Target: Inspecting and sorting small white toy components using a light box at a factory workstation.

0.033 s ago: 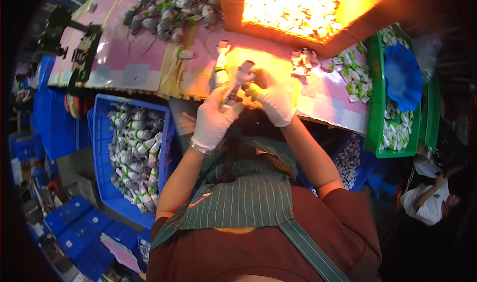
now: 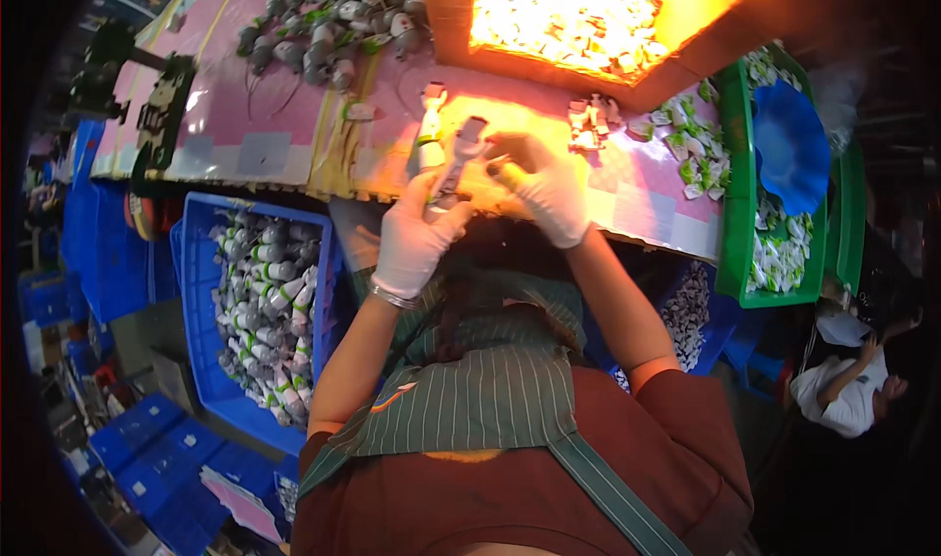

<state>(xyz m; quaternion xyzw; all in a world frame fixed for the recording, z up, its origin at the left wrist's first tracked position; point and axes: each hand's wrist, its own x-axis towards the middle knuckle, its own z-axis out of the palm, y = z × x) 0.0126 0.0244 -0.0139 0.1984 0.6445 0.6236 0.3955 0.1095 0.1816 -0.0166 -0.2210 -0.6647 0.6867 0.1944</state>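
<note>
My left hand (image 2: pixel 410 242), in a white glove, is closed around a pale, narrow plastic piece (image 2: pixel 461 159) with a darker end pointing up and away from me. A little to its right, my right hand (image 2: pixel 549 191), also gloved, has its fingers curled toward the piece. Thumb and index finger come close together there, and glare hides what they may pinch. Behind the left hand, a similar white piece with a green band (image 2: pixel 431 129) lies on the pink table (image 2: pixel 279 115). To the right rests a small cluster of white parts (image 2: pixel 591 122).
An orange-lit carton (image 2: pixel 691 56) of white parts stands at the back. Grey-and-white pieces (image 2: pixel 343 17) are heaped at back left. A blue crate (image 2: pixel 201 311) of them sits left, below the table. At right, a green crate (image 2: pixel 735 203) holds a blue bowl (image 2: pixel 792 154).
My right hand has drawn slightly right, away from the piece in my left hand. The left hand keeps its hold. The whole view has shifted slightly.
</note>
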